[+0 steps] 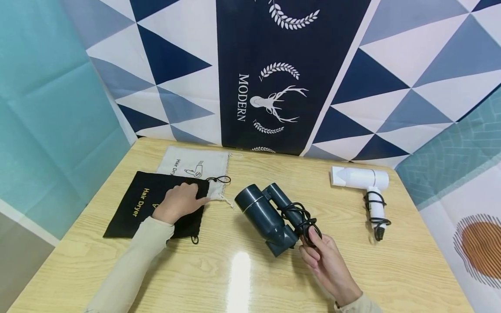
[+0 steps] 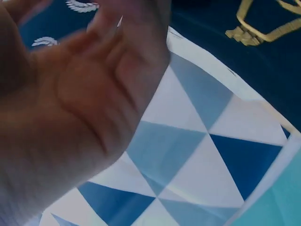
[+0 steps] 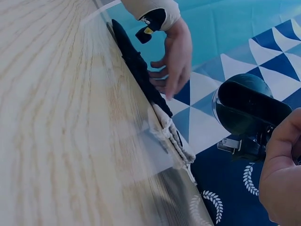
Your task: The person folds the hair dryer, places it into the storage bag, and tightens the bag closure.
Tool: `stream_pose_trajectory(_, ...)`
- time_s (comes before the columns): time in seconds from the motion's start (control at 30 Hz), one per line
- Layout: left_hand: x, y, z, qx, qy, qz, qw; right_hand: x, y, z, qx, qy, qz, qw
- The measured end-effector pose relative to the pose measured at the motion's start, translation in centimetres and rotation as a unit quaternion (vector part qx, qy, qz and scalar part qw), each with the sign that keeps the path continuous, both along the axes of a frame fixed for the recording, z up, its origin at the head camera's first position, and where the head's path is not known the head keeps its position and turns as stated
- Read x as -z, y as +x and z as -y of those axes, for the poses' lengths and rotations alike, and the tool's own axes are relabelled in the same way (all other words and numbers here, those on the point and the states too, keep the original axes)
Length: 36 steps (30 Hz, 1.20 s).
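Observation:
My right hand [image 1: 326,265] pinches the cord-wrapped end of a dark blue-green hair dryer [image 1: 266,217], folded so its handle lies beside the barrel. In the right wrist view the dryer [image 3: 249,103] is held up off the table. A black drawstring pouch [image 1: 125,208] printed "Hair Dryer" lies flat at the left. Over its right part is my left hand [image 1: 180,202], its fingers loosely bent at the cloth in the right wrist view; the left wrist view shows a bare palm [image 2: 94,89]. Partly beneath the black pouch lies a white drawstring pouch [image 1: 168,163].
A white hair dryer [image 1: 360,178], its cord wound around the handle, lies at the table's right. The wooden table [image 1: 211,269] meets a wall of patterned cloth [image 1: 176,69] at the back.

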State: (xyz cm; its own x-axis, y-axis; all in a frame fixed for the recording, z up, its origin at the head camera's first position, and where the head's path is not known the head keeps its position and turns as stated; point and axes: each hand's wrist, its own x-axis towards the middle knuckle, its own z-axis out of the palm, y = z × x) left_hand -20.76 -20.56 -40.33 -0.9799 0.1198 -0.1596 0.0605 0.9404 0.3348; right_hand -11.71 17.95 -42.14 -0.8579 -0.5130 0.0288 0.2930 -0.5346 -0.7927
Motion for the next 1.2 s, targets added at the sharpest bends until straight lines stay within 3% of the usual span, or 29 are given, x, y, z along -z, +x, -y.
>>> stream_pose_trajectory(0.1,0.0,0.2,0.5,0.012,-0.014,0.052,0.9985,0.0,0.0,0.0,0.000,0.002,0.008,1.0000)
stream_pose_trajectory(0.2,-0.1,0.2,1.0,0.027,0.002,0.097,0.9949,0.1,0.0,-0.1,-0.002,0.000,0.009,1.0000)
stream_pose_trajectory(0.4,-0.7,0.4,1.5,0.034,0.039,0.136,0.9894,0.2,-0.2,-0.2,0.000,0.003,0.010,0.9999)
stream_pose_trajectory(0.7,-1.4,0.7,2.0,0.033,0.042,0.134,0.9896,0.2,-0.1,-0.3,0.004,0.010,0.039,0.9992)
stream_pose_trajectory(0.93,-2.2,0.7,2.1,0.035,0.023,0.112,0.9929,0.3,-0.2,-0.4,-0.003,0.008,0.034,0.9994)
stream_pose_trajectory(1.2,-3.8,1.3,2.9,0.023,0.064,0.086,0.9940,0.3,-0.1,-0.6,-0.006,0.019,0.031,0.9993)
